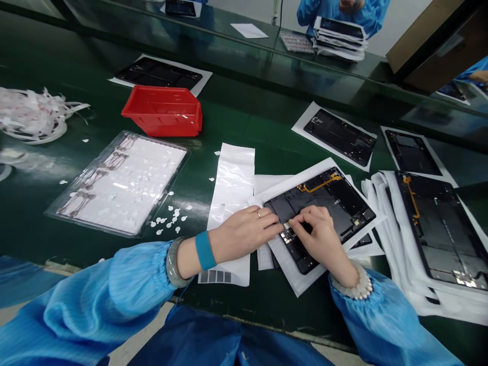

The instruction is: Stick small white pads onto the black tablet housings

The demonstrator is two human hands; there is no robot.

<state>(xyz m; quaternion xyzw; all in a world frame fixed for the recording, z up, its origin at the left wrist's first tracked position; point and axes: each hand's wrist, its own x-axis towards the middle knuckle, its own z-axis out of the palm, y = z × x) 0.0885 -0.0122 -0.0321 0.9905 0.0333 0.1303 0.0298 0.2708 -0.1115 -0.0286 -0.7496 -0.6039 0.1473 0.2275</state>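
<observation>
An open tablet housing (pixel 324 203), black with an orange flat cable (pixel 318 184), lies tilted on white sheeting in front of me. My left hand (pixel 249 227) reaches over its left edge with the fingers stretched out, their tips beside a small circuit board (pixel 288 235). My right hand (pixel 318 236) rests over the housing, its thumb and forefinger pinched together by that board. A small pale bit shows at the pinch, too small to name. Left of the housing lies a white backing sheet (pixel 233 178) with grey squares along its bottom edge.
A stack of wrapped housings (pixel 442 229) stands at the right. More housings (pixel 341 136) lie behind. To the left are a red bin (pixel 162 112), a clear-covered tray (pixel 125 183) with thin cables, loose white tabs (pixel 175 216) and a tangled strip heap (pixel 34 114). A co-worker (pixel 343 12) is opposite.
</observation>
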